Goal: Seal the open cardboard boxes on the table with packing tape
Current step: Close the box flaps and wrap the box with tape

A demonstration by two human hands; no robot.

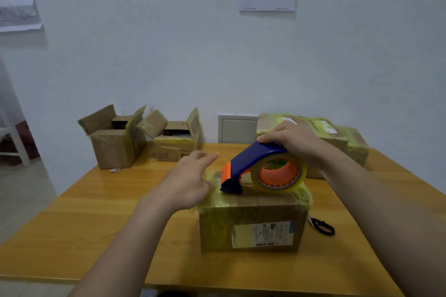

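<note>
The near box stood front and centre on the table. Its top was taken up by the tape dispenser under the gripping right hand. The left hand, fingers straight, occupied the box's upper left edge. Bare tabletop lay open to the left, as far back as the left open box and the second open box. Scissors lay just beside the near box's right side. Taped boxes blocked the far right corner. The wall closed the rear.
</note>
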